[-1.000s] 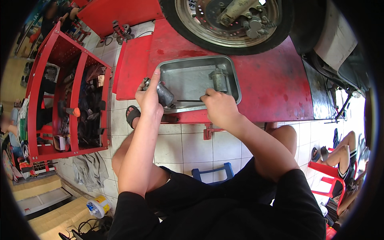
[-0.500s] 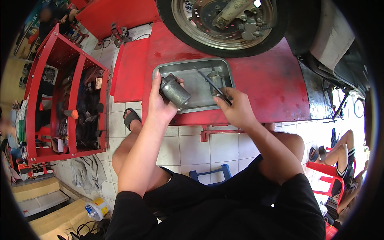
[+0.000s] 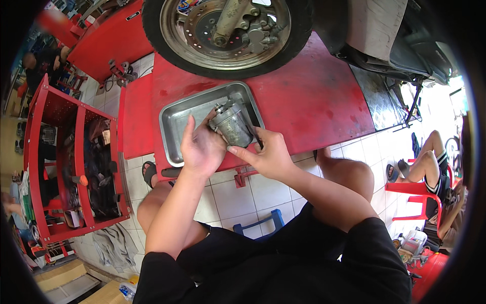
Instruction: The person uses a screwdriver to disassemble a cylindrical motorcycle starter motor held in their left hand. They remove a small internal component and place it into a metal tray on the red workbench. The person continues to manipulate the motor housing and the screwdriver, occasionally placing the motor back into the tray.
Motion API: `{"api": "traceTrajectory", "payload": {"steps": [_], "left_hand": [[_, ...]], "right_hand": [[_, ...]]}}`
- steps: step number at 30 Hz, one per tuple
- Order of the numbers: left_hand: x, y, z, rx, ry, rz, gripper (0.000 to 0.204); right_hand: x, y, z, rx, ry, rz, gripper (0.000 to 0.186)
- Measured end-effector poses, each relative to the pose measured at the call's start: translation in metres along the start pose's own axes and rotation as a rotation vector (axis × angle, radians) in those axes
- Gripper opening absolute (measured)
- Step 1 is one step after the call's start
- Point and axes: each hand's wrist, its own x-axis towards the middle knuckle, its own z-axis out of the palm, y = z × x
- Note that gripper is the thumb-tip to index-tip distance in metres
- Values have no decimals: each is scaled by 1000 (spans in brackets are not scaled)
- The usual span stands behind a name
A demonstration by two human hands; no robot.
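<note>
A worn grey metal cylinder, shaped like a starter motor with a flange and fittings at its upper end, is held up over the near right part of a steel tray. My right hand grips its lower right side, thumb underneath. A dark slender rod runs along the cylinder from the same hand. My left hand is beside it, palm up and thumb spread, with its fingers reaching to the cylinder's left side. Its fingertips are partly hidden behind the metal.
The tray rests on a red work platform. A motorcycle front wheel with a brake disc stands just beyond it. To the left is a red tool rack; a blue stool is below. Another person's legs show at right.
The view has swung, shifting the scene leftward. My left hand, earlier wrapped round a cylinder, now lies open. My right hand has come to it and grips a cylinder along with the rod.
</note>
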Motion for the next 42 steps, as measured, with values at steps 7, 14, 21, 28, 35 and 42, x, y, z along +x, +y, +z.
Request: {"api": "traceTrajectory", "payload": {"steps": [7, 14, 21, 28, 35, 42], "left_hand": [[10, -19, -6, -129, -4, -61, 77], [0, -33, -21, -20, 92, -79, 63], [8, -7, -33, -195, 265, -27, 50], [9, 23, -23, -238, 365, 90, 44], [8, 22, -27, -73, 385, 92, 41], [8, 16, -26, 82, 450, 132, 42]], "right_hand": [[-7, 19, 9, 1100, -316, 512, 29], [-4, 15, 10, 1203, -394, 697, 31], [1, -18, -15, 338, -608, 310, 32], [-10, -4, -33, 403, -417, 68, 26], [-10, 0, -24, 129, -370, 28, 35], [-19, 9, -3, 159, -421, 47, 38]]}}
